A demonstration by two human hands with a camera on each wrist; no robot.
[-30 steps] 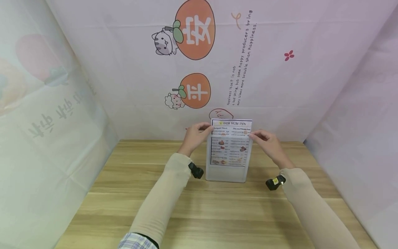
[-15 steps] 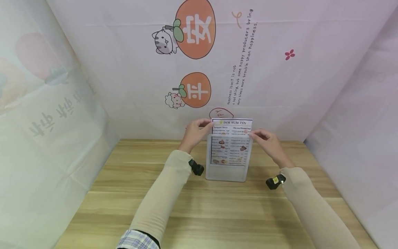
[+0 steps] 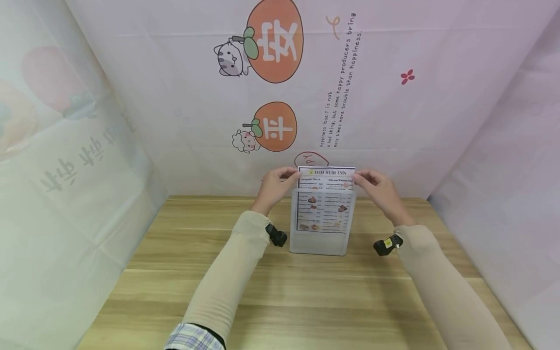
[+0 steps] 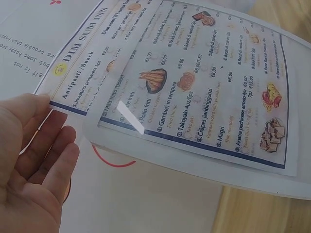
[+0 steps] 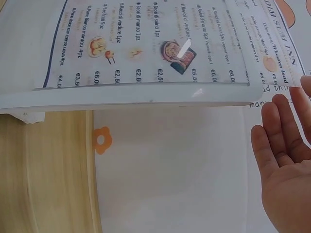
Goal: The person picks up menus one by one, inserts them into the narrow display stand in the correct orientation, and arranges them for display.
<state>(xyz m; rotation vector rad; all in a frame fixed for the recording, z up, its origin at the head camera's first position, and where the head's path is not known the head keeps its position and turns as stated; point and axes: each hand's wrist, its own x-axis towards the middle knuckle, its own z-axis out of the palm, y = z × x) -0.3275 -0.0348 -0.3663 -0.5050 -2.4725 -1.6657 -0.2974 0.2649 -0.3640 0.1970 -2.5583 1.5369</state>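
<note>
A printed menu sheet (image 3: 325,179) headed "DIM SUM INN" sits partly inside a clear menu stand (image 3: 318,244) on the table. Its top strip sticks out above the stand's upper edge, and a blank band shows below its lower edge. My left hand (image 3: 274,188) pinches the sheet's upper left edge between thumb and index finger. At the opposite edge, near the top, my right hand (image 3: 381,193) pinches the sheet as well. In the left wrist view, the other fingers of my left hand (image 4: 36,160) are apart from the stand (image 4: 233,178).
The wood-grain table (image 3: 315,301) ends at a pale printed cloth (image 3: 197,107) behind the stand. Cloth walls also rise on the left (image 3: 52,218) and right (image 3: 503,170). Each wrist carries a small black camera, such as the left camera (image 3: 276,236).
My right hand has moved up from around the stand's upper right corner to the sheet's exposed edge. My left hand has shifted up only slightly; the stand stays in place.
</note>
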